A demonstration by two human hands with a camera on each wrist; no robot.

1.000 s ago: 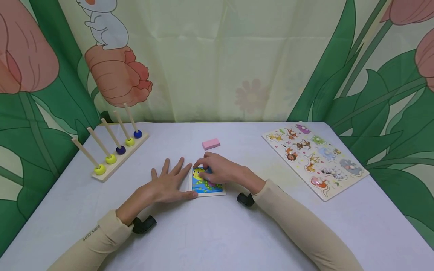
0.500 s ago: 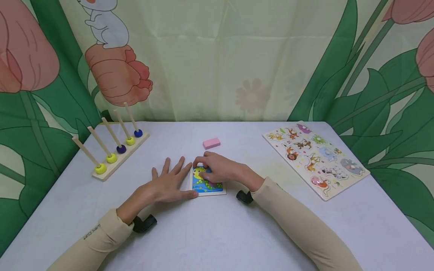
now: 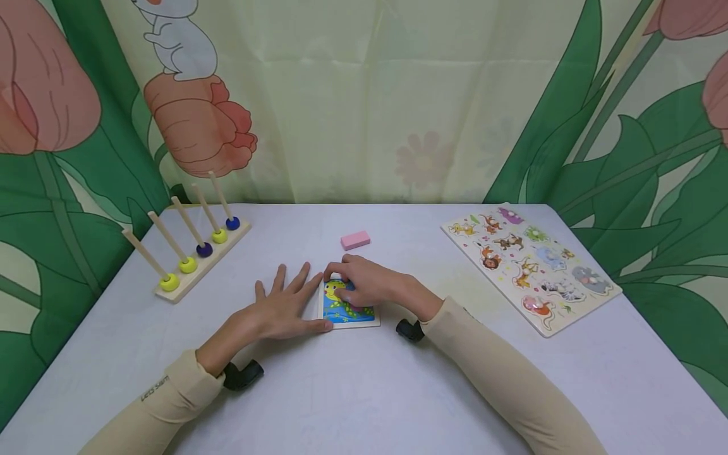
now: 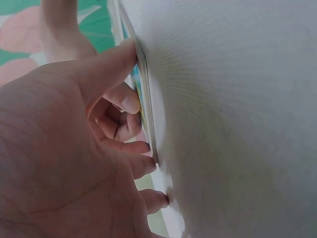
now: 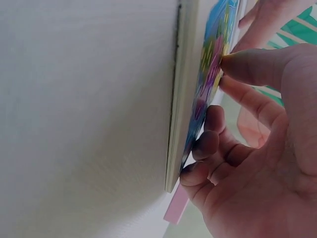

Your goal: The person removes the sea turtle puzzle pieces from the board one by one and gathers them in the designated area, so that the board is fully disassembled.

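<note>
A small jigsaw board (image 3: 355,322) with a pale frame and a yellow-green animal on blue lies flat on the white table. My left hand (image 3: 284,311) rests at its left side with fingers spread; the thumb touches the lower left corner. Over the upper right of the board is my right hand (image 3: 364,281), fingers bent. In the right wrist view the thumb (image 5: 242,65) and index fingertip meet the picture (image 5: 210,74), and the other fingers curl along the board's near side. Whether a puzzle piece is pinched there cannot be seen. Part of the picture is hidden by the hand.
A pink block (image 3: 355,240) lies behind the board. To the left stands a wooden peg stand (image 3: 193,276) with yellow and dark blue beads. An animal puzzle board (image 3: 529,265) lies at the right. Behind the table hangs a printed curtain (image 3: 364,126).
</note>
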